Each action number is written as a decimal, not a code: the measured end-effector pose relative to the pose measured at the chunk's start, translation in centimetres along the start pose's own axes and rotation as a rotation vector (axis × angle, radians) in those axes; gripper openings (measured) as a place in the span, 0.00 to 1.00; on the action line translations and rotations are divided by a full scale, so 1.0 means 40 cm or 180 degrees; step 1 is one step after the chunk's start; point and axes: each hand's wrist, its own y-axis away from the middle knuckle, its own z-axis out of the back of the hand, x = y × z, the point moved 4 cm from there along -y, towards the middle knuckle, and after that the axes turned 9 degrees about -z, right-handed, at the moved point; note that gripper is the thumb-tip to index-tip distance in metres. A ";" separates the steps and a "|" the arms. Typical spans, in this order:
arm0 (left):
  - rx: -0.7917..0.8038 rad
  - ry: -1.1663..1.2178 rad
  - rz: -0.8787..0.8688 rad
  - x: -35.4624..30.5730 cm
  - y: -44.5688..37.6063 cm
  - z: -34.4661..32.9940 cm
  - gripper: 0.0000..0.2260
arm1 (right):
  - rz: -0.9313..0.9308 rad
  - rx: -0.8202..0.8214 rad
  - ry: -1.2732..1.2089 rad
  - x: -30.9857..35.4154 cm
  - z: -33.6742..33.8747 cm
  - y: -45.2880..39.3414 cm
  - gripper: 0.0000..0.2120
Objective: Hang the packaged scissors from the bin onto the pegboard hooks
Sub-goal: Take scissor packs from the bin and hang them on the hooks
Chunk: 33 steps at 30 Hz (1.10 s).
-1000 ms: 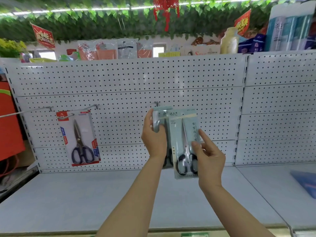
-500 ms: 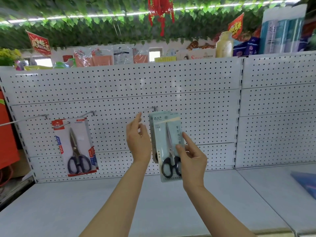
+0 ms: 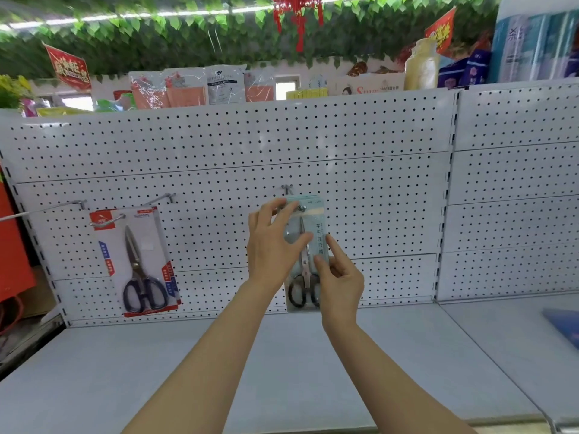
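Left hand [image 3: 272, 245] now pinching pale scissors pack [image 3: 308, 233] top, right hand [image 3: 340, 277] gripping it, red-carded scissors [image 3: 138, 261] hanging leftward

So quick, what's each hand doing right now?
Left hand: pinching the top of the pale blue packaged scissors.
Right hand: holding the same pack lower down.

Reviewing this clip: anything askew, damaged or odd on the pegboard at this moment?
Nothing looks damaged. The red-carded scissors pack hangs tilted on its hook, lower end swung right. The pale blue scissors pack at the middle hook is upright, held by the left hand and right hand; whether it is seated cannot be told.
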 end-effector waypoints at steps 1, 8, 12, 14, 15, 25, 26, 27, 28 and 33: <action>0.0032 -0.0035 -0.0009 0.002 -0.004 -0.003 0.27 | 0.0032 -0.0041 0.0063 -0.002 -0.002 -0.007 0.20; 0.0192 -0.0156 -0.0073 0.012 -0.014 0.007 0.27 | 0.0206 -0.0083 0.0409 -0.013 -0.003 -0.030 0.18; 0.0369 -0.0152 -0.0122 0.005 -0.004 0.025 0.28 | 0.0466 -0.0080 0.0862 0.004 0.015 -0.020 0.19; 0.0434 -0.0176 -0.0181 0.003 0.008 0.034 0.30 | 0.0625 -0.0073 0.1235 0.023 0.037 -0.011 0.21; 0.0449 -0.0214 -0.0216 0.004 0.016 0.039 0.30 | 0.0753 -0.0061 0.1468 0.034 0.050 -0.004 0.21; 0.0776 -0.1171 -0.0930 -0.121 0.144 0.156 0.31 | 0.2533 -0.0333 0.3320 0.197 0.222 0.126 0.23; 0.0814 -0.1219 -0.0994 -0.149 0.165 0.171 0.30 | 0.2656 -0.0347 0.3398 0.211 0.247 0.146 0.23; 0.0840 -0.1247 -0.1048 -0.181 0.187 0.185 0.29 | 0.2768 -0.0358 0.3452 0.228 0.274 0.169 0.22; 0.0866 -0.1285 -0.1111 -0.215 0.213 0.197 0.28 | 0.2855 -0.0361 0.3502 0.241 0.305 0.193 0.22; 0.0994 -0.1433 -0.1199 -0.383 0.382 0.218 0.26 | 0.3009 -0.0298 0.3801 0.286 0.486 0.335 0.20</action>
